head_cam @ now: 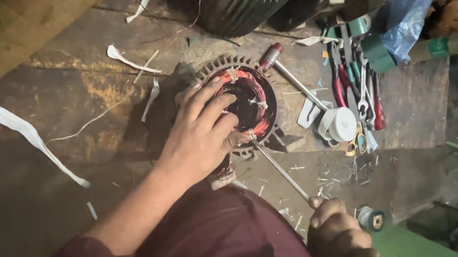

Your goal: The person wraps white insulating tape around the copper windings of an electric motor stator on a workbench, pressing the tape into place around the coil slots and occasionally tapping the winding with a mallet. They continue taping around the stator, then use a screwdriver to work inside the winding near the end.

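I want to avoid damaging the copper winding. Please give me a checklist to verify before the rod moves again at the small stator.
1. Left hand rests on the stator rim: ok.
2. Right hand grips the thin metal rod: ok.
3. Rod tip at the copper winding edge: cannot tell whether it touches wire.
4. Hammer lies apart from the winding: ok.
5. Workbench around the stator free of scraps: not ok.

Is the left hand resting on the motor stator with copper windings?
Yes, the left hand lies on the rim of the stator, fingers over its copper windings.
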`<state>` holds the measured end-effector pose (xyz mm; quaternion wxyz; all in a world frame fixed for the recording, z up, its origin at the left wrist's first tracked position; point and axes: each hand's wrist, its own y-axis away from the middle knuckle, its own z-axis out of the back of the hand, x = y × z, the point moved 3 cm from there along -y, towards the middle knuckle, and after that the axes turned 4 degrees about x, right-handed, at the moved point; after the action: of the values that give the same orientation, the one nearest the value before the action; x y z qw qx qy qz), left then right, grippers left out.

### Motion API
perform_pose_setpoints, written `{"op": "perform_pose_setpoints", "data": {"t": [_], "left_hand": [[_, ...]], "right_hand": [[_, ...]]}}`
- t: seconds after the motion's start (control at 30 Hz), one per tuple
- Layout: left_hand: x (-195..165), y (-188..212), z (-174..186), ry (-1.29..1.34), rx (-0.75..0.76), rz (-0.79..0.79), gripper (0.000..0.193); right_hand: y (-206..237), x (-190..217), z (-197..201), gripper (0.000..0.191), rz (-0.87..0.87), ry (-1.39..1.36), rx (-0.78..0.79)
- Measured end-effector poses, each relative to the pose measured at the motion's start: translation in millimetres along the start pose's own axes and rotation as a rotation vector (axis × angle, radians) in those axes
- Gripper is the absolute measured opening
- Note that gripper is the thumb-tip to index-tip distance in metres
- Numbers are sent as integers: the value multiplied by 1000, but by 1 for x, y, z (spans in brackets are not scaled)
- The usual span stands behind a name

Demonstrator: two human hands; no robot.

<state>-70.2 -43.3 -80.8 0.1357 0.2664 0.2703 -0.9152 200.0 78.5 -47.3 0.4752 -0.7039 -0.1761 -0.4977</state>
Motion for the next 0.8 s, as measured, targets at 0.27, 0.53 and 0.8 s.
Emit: {"op": "perform_pose_setpoints", "data": {"t": [0.27,0.53,0.8], "left_hand": [[0,2,5,39,16,-13,34],[-5,3,-2,-52,14,8,36],[-11,1,0,-81,-5,19,32]], "right_hand": [[-92,9,-30,53,-217,32,-88],[-49,16,-10,61,-296,660,140],[36,-23,28,74,-127,8,-98]]}}
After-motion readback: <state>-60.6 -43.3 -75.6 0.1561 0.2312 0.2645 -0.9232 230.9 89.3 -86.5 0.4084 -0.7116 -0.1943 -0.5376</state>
